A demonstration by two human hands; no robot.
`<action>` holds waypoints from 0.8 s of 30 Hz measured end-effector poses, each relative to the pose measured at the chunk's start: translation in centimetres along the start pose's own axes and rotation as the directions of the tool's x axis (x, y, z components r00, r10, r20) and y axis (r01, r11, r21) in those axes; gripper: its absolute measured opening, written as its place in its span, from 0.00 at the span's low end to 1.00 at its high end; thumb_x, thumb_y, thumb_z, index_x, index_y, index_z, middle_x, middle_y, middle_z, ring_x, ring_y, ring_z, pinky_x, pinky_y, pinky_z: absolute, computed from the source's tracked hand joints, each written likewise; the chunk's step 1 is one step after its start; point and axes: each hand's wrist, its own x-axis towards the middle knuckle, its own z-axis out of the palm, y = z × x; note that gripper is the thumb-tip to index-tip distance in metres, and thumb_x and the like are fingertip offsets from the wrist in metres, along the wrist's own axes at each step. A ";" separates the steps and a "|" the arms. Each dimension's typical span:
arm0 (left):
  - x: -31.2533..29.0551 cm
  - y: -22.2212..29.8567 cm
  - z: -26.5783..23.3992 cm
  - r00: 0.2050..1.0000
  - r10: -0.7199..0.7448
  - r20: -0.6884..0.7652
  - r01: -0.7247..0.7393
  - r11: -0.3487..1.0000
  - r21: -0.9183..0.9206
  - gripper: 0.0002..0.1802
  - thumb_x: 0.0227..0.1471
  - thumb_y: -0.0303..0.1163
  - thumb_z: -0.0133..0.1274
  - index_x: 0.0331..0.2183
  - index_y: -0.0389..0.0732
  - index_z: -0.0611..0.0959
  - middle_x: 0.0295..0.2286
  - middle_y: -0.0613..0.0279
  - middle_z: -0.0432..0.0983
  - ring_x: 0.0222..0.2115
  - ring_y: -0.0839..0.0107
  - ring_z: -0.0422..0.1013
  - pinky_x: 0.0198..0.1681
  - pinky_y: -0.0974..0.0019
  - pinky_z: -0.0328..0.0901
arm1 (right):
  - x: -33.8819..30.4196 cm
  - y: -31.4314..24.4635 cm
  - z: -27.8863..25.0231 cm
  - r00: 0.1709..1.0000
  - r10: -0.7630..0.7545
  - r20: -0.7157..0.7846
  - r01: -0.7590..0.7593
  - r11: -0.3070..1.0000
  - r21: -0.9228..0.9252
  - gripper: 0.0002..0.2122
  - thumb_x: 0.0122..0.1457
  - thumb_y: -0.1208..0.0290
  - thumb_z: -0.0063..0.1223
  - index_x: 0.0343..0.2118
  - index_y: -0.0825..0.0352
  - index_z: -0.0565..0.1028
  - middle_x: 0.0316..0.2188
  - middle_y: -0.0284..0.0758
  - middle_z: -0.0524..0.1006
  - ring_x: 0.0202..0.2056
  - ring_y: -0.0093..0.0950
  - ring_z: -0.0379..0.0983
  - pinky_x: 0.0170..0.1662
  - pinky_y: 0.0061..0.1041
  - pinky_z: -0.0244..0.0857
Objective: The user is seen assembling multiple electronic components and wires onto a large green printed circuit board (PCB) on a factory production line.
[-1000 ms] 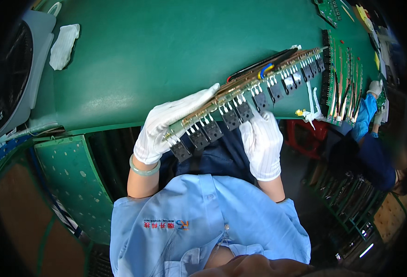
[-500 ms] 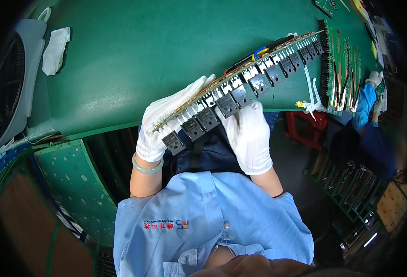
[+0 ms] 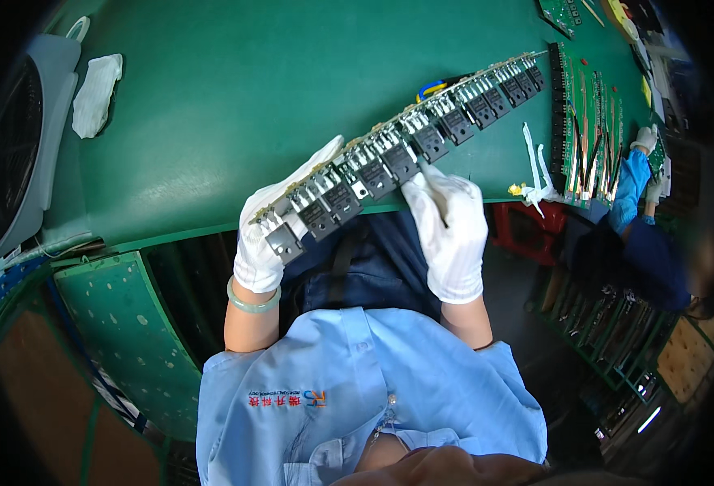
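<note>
Gripping circuit board (image 3: 381, 138) at its left end with left fingers (image 3: 321, 157); touching 1 black component (image 3: 401, 164) near board's middle with right fingers (image 3: 423, 204); cannot tell whether pinching.

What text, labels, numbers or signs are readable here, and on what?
Light-blue shirt: red characters, small dark lettering and an orange-and-blue logo, upside down in view; wording not copied.
Black power transistors: faint markings, too small to read.
No other text is legible.

This is an electronics workshop. A held circuit board (image 3: 400, 160), more boards (image 3: 586, 121) on a green bench (image 3: 211, 89) and a co-worker (image 3: 632, 182) show it
</note>
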 end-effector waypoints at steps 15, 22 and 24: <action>-2.6 -3.0 -1.2 0.985 0.039 -0.166 -0.033 0.999 0.043 0.39 0.51 0.55 0.46 0.42 0.22 0.75 0.32 0.50 0.77 0.22 0.66 0.70 0.28 0.66 0.63 | -0.5 -1.3 0.2 0.994 0.034 0.108 -0.037 0.999 0.029 0.07 0.47 0.76 0.60 0.29 0.67 0.74 0.27 0.35 0.75 0.31 0.34 0.72 0.30 0.28 0.68; -2.8 0.7 -1.7 0.993 -0.037 -0.112 0.056 0.984 0.170 0.28 0.57 0.46 0.44 0.46 0.29 0.75 0.44 0.38 0.71 0.44 0.51 0.71 0.50 0.52 0.64 | -1.0 -1.2 -0.8 0.992 0.011 0.129 -0.017 0.999 0.044 0.08 0.47 0.79 0.59 0.31 0.70 0.74 0.28 0.39 0.74 0.32 0.38 0.72 0.32 0.31 0.68; -2.1 1.1 -1.1 0.993 0.091 -0.081 -0.058 0.939 0.338 0.26 0.57 0.42 0.45 0.45 0.27 0.75 0.40 0.37 0.75 0.37 0.53 0.75 0.43 0.59 0.69 | -0.9 -1.6 -0.9 0.977 0.045 0.208 -0.030 0.997 -0.077 0.07 0.46 0.79 0.59 0.29 0.69 0.73 0.27 0.39 0.74 0.31 0.39 0.71 0.31 0.31 0.68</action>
